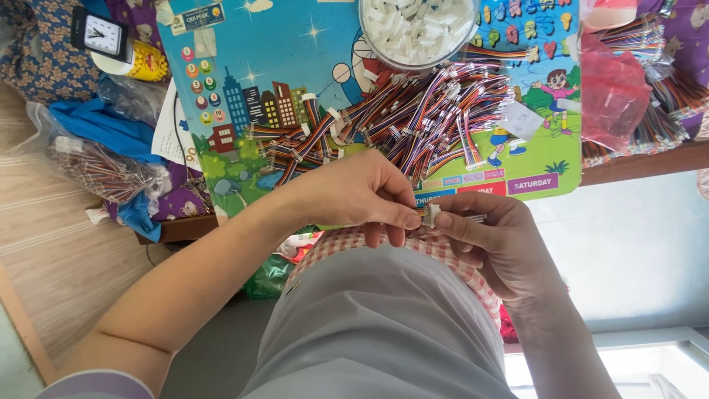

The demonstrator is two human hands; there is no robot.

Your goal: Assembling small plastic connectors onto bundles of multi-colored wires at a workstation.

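We see our left hand (362, 193) and our right hand (493, 240) meeting just above the lap, below the near edge of the low desk (635, 159). Between them sits a small white plastic connector (431, 214) with a short bundle of thin multicoloured wires, pinched from the left by the left thumb and forefinger and from the right by the right thumb and forefinger, so both hands are closed narrowly on this one piece. The fingertips of the two hands almost touch around it, and a short stub of the piece sticks out to the right past the right thumb. Under the hands lies a red-and-white checked cloth (458, 262) over grey fabric on the lap. On the desk lies a bright cartoon-printed plastic mat (244, 59), and across it spreads a large loose heap of rainbow ribbon wire harnesses with white ends (399, 122), well apart from the hands. At the far edge of the mat stands a round clear tub of small white plastic connectors (417, 29). To the right lies a crumpled red plastic bag (613, 89) beside more wire bundles. On the left we see a small black-framed clock (102, 33), a blue cloth (103, 125) and a clear bag of wires (103, 170).
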